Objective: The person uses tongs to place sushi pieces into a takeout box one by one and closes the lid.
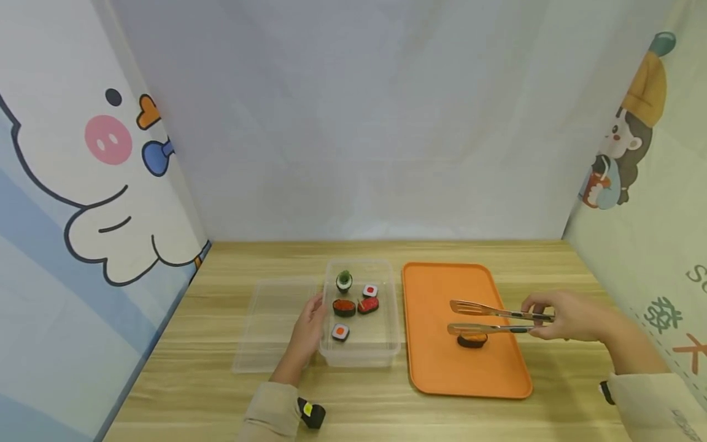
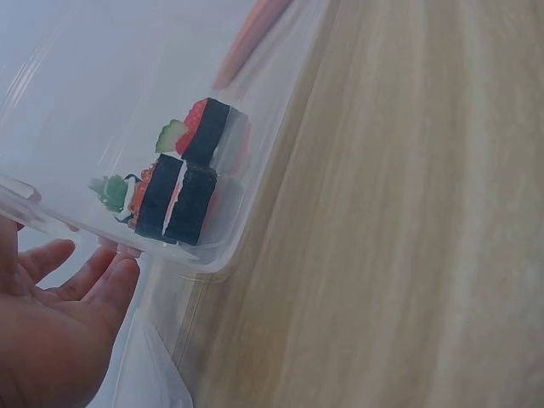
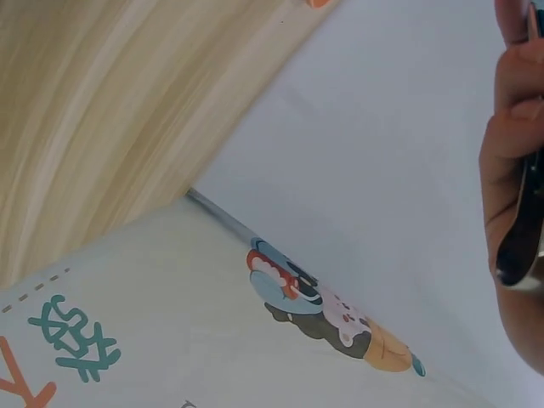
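My right hand [image 1: 577, 316] grips metal food tongs [image 1: 488, 329] by their dark handles; the two arms stand apart. Their tips hover over an orange-topped sushi piece [image 1: 472, 342] on the orange tray [image 1: 442, 374], and the lower arm overlaps it in the head view. In the right wrist view only some fingers and a handle end show at the edge. At the left wall of a clear plastic box [image 1: 359, 358] rests my left hand [image 1: 308, 325], its loosely bent fingertips at the rim in the left wrist view. Several sushi pieces [image 1: 344, 307] lie inside the box.
A clear flat lid [image 1: 265, 331] lies on the wood-grain table [image 1: 204, 350] left of the box. White cloth [image 1: 353, 153] walls off the back, and printed panels stand on both sides.
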Tool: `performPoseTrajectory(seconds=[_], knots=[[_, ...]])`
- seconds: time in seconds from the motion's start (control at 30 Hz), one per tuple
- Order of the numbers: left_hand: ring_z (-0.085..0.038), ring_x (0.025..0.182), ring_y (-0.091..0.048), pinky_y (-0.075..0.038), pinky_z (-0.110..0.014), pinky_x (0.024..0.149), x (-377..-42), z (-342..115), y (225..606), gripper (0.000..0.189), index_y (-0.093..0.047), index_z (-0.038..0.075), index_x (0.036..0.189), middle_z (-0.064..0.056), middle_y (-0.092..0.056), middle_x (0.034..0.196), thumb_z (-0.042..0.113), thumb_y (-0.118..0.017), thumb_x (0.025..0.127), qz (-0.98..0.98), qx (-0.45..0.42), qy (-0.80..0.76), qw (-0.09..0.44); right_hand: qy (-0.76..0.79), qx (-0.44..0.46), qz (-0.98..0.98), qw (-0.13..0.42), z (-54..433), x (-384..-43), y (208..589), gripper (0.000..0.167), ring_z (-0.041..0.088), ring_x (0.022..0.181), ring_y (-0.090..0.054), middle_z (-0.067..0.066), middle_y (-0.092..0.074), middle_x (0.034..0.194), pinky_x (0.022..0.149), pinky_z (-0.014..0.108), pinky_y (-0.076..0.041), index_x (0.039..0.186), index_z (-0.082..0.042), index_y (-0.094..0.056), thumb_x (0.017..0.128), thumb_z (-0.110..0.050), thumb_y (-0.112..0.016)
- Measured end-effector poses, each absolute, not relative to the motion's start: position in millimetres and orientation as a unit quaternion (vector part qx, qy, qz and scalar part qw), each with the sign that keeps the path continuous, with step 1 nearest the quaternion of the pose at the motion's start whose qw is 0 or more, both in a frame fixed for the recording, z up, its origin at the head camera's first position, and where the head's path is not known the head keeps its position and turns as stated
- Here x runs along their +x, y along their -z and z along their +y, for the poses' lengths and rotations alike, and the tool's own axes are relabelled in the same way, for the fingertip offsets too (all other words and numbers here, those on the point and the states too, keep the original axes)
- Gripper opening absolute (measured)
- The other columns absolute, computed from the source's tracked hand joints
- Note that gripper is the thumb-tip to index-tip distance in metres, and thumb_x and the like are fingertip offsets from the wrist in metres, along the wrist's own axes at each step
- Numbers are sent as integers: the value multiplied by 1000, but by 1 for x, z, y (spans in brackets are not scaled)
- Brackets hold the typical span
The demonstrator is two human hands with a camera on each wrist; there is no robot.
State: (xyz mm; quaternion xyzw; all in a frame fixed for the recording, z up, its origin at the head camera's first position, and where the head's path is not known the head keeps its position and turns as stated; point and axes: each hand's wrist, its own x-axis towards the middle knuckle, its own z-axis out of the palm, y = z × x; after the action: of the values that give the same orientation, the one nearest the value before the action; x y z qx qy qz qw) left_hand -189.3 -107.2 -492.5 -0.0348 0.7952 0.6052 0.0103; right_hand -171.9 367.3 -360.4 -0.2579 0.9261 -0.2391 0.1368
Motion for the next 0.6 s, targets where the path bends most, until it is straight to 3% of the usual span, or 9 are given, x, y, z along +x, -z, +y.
performPoseTrajectory(seconds=[0.23,0.6], knots=[[-41,125,-45,-37,-58,100,-190,-108,492,46,-40,5,146,-22,-45,141,26,-40,106,793,-36,-608,12,259,-229,921,178,384,-163,369,24,8,51,-50,1,-62,91,44,29,-47,103,-11,-64,85,-21,-76],[-41,126,-44,-36,-57,101,-189,-109,494,46,-39,4,147,-22,-45,142,27,-40,106,791,-27,-612,9,270,-222,919,180,397,-160,381,23,9,49,-51,0,-61,87,42,30,-47,101,-11,-64,85,-22,-76]])
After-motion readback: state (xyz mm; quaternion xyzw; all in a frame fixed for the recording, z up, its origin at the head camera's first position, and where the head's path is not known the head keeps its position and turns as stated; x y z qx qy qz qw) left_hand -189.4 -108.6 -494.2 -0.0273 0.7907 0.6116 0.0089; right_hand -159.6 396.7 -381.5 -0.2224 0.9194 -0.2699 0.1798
